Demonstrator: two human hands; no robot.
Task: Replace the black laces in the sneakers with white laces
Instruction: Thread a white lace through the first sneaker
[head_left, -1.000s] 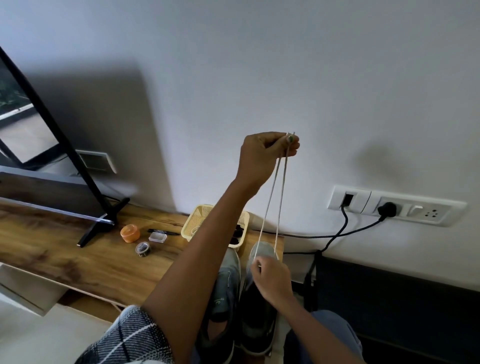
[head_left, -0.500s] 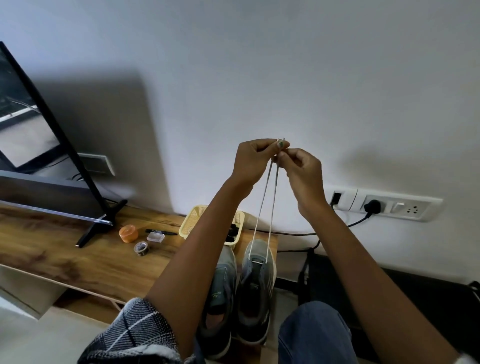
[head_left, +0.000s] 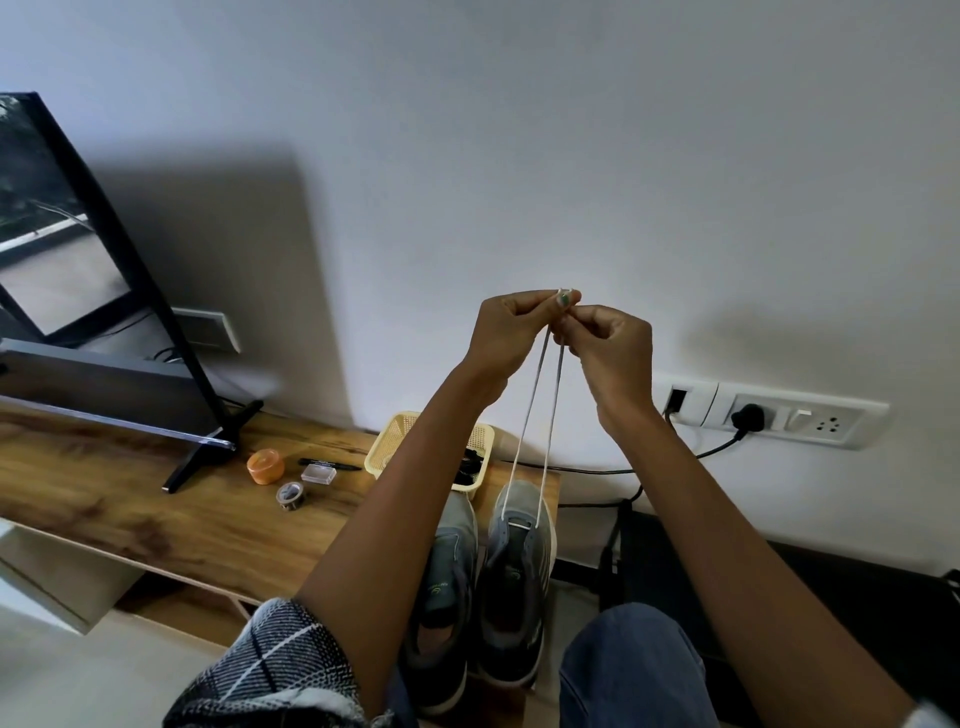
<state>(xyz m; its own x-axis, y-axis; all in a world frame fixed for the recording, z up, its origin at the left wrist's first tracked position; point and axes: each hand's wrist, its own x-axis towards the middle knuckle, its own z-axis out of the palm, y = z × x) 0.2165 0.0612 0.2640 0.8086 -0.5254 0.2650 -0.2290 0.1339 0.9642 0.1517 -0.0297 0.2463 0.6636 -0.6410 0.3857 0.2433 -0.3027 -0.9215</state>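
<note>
Head view: both hands (head_left: 519, 332) raised, fingers (head_left: 563, 299) pinching lace (head_left: 527, 431).

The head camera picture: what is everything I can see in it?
sneakers: two, grey, side by side at the shelf's right end
white lace: one, through the right sneaker's front eyelets, both ends held up
basket: one, cream, behind the sneakers, dark items inside
shelf: one, wooden
orange tub, clear box, tape roll, pen: one each, on the shelf
television: one, black, left
wall sockets: white strip, black plug in
left hand, right hand: pinching the lace ends
</note>
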